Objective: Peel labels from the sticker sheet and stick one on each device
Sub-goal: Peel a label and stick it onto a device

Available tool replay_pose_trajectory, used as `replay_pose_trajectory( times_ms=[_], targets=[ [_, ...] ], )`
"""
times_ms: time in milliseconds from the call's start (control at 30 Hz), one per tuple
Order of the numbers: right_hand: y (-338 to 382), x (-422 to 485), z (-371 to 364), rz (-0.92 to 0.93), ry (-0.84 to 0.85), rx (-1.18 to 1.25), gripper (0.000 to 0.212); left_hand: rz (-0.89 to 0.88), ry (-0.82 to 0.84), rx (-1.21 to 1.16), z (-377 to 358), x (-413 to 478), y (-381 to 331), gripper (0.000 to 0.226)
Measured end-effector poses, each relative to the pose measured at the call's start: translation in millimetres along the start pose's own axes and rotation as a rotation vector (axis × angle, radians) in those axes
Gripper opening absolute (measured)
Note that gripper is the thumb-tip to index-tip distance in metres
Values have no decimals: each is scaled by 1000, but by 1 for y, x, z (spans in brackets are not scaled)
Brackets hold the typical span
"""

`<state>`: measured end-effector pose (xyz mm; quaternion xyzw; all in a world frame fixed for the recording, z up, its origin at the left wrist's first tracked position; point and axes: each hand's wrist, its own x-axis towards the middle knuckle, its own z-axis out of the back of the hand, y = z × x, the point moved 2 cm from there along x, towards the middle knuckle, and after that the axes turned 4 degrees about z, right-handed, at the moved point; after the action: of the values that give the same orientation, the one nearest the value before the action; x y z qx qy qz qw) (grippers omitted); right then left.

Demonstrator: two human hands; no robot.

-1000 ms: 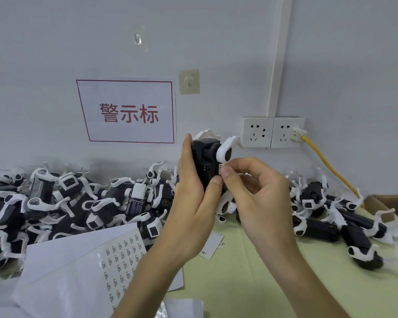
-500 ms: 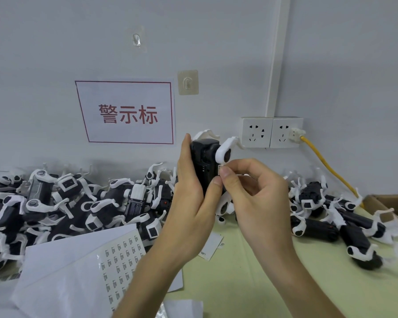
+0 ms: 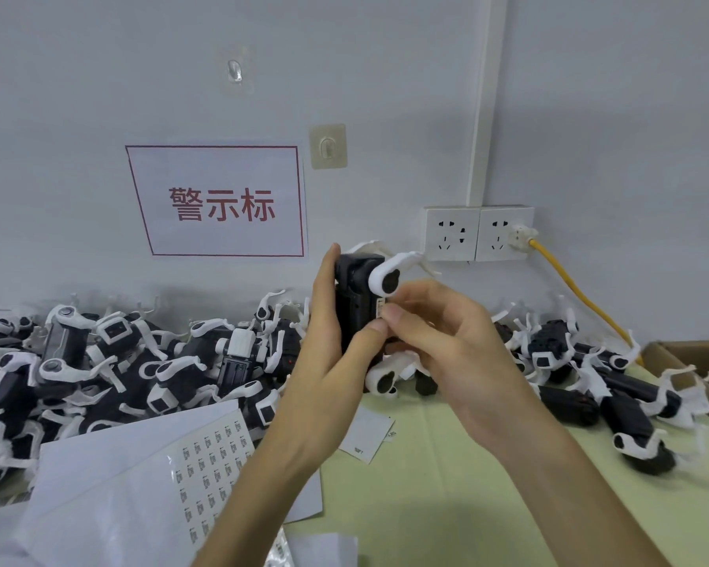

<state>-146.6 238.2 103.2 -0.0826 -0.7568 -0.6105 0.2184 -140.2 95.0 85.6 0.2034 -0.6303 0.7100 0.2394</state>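
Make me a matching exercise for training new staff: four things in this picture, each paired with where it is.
Things: 1 sticker sheet; 2 yellow cable; 3 device; 4 label.
Places: A plugged into the right wall socket; B lying on the table, lower left; C held by the right hand against the device's side; D gripped in the left hand.
Pairs: 1-B; 2-A; 3-D; 4-C.

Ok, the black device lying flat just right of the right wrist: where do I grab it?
Take the device across its black body, coming from above. The body lies flat and exposed on the table, while the white legs look thin and likely to snag on neighbours.
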Motion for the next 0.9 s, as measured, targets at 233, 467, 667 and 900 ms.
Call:
replay_pose_trajectory(
  times_ms=[233, 467, 667, 900],
  targets=[
    [3, 1, -1, 207, 41, -110, 25, 33, 131, -96, -5, 0, 0, 70],
    [4, 1, 6, 223, 142, -39, 30, 13, 148, -87, -15, -7, -12, 43],
    [-1, 0, 7, 206, 260, -116, 18, 50, 111, -116, -8, 1, -9, 39],
    [-4, 7, 19, 133, 289, -52, 15, 335, -59, -249, 2, 5, 7, 20]
  ],
)
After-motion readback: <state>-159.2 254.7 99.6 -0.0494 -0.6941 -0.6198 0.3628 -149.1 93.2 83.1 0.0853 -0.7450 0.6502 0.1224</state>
